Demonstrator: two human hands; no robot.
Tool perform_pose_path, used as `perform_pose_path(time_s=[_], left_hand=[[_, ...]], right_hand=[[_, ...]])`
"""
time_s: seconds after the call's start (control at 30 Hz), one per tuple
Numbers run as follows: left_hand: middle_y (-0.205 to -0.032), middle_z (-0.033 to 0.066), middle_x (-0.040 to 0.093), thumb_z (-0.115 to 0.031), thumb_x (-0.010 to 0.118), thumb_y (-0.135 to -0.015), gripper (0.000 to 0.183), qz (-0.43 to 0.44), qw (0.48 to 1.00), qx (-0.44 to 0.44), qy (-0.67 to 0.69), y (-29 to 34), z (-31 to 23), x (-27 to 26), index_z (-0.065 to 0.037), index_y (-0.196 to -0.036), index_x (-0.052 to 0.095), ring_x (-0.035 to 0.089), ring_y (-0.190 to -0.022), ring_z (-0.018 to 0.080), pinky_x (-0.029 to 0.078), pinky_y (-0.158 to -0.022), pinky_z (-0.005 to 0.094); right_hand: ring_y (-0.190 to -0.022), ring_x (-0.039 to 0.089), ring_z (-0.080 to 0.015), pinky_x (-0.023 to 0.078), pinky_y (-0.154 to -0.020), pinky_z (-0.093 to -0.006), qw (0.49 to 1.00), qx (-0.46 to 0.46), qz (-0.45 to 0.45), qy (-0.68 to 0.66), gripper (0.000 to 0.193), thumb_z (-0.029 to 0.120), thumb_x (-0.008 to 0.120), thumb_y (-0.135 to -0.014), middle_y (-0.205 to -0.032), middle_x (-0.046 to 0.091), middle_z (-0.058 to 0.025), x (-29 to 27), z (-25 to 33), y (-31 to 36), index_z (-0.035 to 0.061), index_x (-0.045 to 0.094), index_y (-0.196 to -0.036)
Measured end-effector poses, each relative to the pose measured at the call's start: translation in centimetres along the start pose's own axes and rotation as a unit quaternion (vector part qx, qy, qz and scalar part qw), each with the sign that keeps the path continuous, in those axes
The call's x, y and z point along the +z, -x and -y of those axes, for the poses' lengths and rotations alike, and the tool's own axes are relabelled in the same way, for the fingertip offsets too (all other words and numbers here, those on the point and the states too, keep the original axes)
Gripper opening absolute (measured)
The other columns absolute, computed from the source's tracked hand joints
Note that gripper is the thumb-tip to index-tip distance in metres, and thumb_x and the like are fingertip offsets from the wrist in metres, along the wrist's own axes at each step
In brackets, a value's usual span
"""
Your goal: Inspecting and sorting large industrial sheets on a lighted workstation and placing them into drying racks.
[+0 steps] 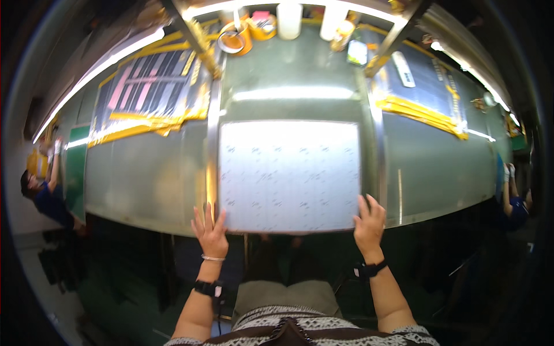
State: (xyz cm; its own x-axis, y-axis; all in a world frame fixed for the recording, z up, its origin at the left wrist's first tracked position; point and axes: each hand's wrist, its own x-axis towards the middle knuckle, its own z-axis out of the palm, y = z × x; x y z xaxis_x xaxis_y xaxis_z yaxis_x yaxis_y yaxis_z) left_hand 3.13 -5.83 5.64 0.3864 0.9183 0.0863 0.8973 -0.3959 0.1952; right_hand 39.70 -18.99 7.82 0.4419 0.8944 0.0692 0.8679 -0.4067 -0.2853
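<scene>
A pale, shiny rectangular sheet (289, 183) with rows of small dark marks lies flat on the bench in front of me. At its near left corner is my left hand (211, 235), fingers spread apart, with the fingertips beside or just touching the edge. My right hand (369, 228) rests by the near right edge, fingers stretched out and thumb toward the sheet. Neither hand wraps round anything. Whether the fingertips press on the sheet's sides, I cannot tell.
Metal posts (213, 138) flank the sheet. Yellow-edged stacks of sheets (153, 86) lie left and right, a white tool (403, 69) on the right stack. Orange tape rolls (235, 41) and white containers (289, 21) line the back. Other people (49, 196) work at both sides.
</scene>
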Motion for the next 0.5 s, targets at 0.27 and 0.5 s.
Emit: perform_pose_path(time_s=[0.27, 0.5], left_hand=[[-0.137, 0.0044, 0.041, -0.007, 0.052, -0.079, 0.043, 0.066, 0.994, 0.068, 0.053, -0.9, -0.5, 0.3, -0.018, -0.12, 0.056, 0.022, -0.134, 0.0327, 0.006, -0.104, 0.0592], [-0.133, 0.0059, 0.045, -0.011, 0.055, -0.078, 0.037, 0.038, 0.992, 0.115, 0.021, -1.9, 0.0, -1.2, -0.015, -0.114, 0.059, 0.028, -0.131, 0.0322, 0.007, -0.105, 0.058]], right_hand=[[-0.109, 0.043, -0.0271, 0.037, -0.086, -0.0383, 0.98, -0.11, -0.103, 0.129, 0.04, 0.007, 0.05, -0.076, -0.126, 0.046, -0.0067, 3.7, -3.8, -15.8, 0.0051, 0.054, -0.116], [-0.113, 0.042, -0.0251, 0.037, -0.084, -0.038, 0.97, -0.101, -0.113, 0.192, 0.046, 0.006, 0.051, -0.074, -0.128, 0.045, -0.0045, 5.8, -2.7, -18.2, 0.0026, 0.05, -0.12]])
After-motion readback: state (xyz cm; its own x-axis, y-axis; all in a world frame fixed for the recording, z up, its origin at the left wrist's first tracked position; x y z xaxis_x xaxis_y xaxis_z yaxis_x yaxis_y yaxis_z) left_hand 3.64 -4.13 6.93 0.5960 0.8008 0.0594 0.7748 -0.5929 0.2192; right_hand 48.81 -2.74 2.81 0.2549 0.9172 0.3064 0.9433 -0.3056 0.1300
